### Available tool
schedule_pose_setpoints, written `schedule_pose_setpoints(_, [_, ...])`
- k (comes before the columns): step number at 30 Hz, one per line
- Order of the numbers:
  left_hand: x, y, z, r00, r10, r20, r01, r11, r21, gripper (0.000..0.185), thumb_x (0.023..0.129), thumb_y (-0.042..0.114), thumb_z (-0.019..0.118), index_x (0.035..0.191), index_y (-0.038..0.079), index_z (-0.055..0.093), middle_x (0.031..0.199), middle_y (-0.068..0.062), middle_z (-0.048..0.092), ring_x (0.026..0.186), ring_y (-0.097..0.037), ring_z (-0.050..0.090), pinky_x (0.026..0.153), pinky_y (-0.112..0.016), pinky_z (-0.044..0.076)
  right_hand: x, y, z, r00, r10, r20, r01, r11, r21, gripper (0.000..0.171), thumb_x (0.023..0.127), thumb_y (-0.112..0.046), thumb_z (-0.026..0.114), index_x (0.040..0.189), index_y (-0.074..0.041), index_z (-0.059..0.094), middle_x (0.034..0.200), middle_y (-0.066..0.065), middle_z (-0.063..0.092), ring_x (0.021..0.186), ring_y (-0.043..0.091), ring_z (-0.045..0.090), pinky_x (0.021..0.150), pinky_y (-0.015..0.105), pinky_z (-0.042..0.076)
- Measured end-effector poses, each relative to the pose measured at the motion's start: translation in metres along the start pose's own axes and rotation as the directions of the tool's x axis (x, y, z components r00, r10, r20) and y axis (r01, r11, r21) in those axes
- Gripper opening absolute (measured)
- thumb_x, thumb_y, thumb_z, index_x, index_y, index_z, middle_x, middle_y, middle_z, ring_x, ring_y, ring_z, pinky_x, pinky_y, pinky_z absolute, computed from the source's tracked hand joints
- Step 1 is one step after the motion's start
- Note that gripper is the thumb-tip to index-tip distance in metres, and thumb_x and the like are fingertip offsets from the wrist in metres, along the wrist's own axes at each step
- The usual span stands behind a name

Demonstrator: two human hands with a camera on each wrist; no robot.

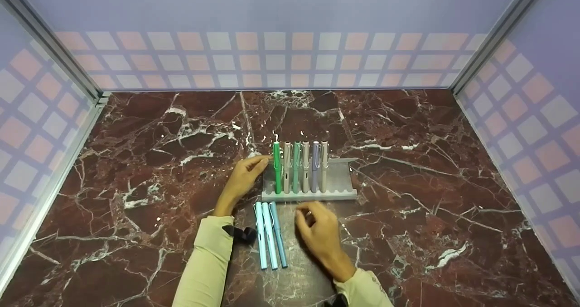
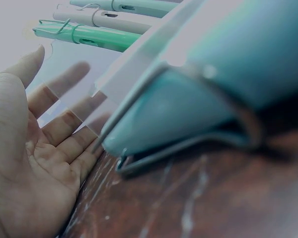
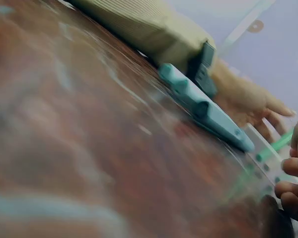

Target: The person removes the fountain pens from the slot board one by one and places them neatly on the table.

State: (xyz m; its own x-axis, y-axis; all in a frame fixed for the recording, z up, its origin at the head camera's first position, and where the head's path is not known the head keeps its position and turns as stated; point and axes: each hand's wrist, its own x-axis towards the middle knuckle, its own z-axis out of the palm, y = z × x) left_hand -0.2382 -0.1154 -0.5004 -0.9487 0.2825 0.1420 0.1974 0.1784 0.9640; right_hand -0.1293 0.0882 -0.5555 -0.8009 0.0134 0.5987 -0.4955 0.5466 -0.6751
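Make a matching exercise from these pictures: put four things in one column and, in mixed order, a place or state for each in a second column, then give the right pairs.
Column one:
1. green pen
2. three light blue pens
3. left hand
4. right hand

Column two:
A. lying side by side on the marble table, in front of the rack
B. in the leftmost slot of the grey rack
C. fingers curled, holding nothing, near the rack's front edge
D. open, fingers against the rack's left end

Pairs: 1-B, 2-A, 3-D, 4-C
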Motion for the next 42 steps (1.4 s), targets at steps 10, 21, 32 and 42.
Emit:
schedule_pose_setpoints(10, [0.000, -0.001, 0.000, 1.000, -0.002, -0.001, 0.002, 1.000, -0.006, 0.030, 0.103, 0.010, 0.053, 0.124, -0.009, 0.063, 0.127, -0.027, 0.064, 0.125, -0.041, 0.056, 0.113, -0.049, 0.039, 0.023, 0.023, -0.012, 0.980, -0.001, -0.200, -0.012, 0.998, -0.063, 0.014, 0.079, 0.006, 0.072, 0.090, -0.001, 0.070, 0.083, 0.010, 0.068, 0.067, 0.018, 0.062, 0.057, 0.028, 0.056])
schedule_pose_setpoints(21, [0.003, -0.007, 0.000, 1.000, 0.000, -0.022, 0.001, 1.000, 0.014, 0.030, 0.103, 0.009, 0.053, 0.123, -0.010, 0.064, 0.125, -0.027, 0.065, 0.123, -0.041, 0.057, 0.112, -0.049, 0.040, 0.038, 0.036, -0.018, 0.959, 0.033, -0.283, -0.066, 0.992, -0.111, 0.019, 0.078, -0.002, 0.075, 0.097, -0.002, 0.071, 0.096, 0.011, 0.066, 0.088, 0.028, 0.060, 0.081, 0.038, 0.049])
schedule_pose_setpoints(32, [0.008, -0.025, 0.001, 1.000, 0.026, -0.010, -0.026, 1.000, -0.014, 0.029, 0.104, 0.009, 0.053, 0.123, -0.010, 0.065, 0.124, -0.026, 0.066, 0.123, -0.040, 0.058, 0.111, -0.047, 0.042, 0.048, 0.045, -0.023, 0.962, 0.158, -0.222, -0.165, 0.986, -0.014, 0.031, 0.081, 0.001, 0.076, 0.110, 0.001, 0.067, 0.097, 0.015, 0.069, 0.081, 0.031, 0.068, 0.071, 0.041, 0.060])
schedule_pose_setpoints(42, [0.001, -0.001, -0.001, 1.000, 0.005, 0.006, -0.005, 1.000, -0.001, 0.030, 0.103, 0.010, 0.053, 0.123, -0.011, 0.064, 0.125, -0.027, 0.065, 0.124, -0.042, 0.056, 0.112, -0.049, 0.040, 0.047, 0.045, -0.022, 0.973, 0.178, -0.144, -0.195, 0.974, -0.113, 0.033, 0.082, -0.007, 0.078, 0.113, -0.001, 0.068, 0.093, 0.011, 0.073, 0.076, 0.026, 0.066, 0.077, 0.041, 0.045])
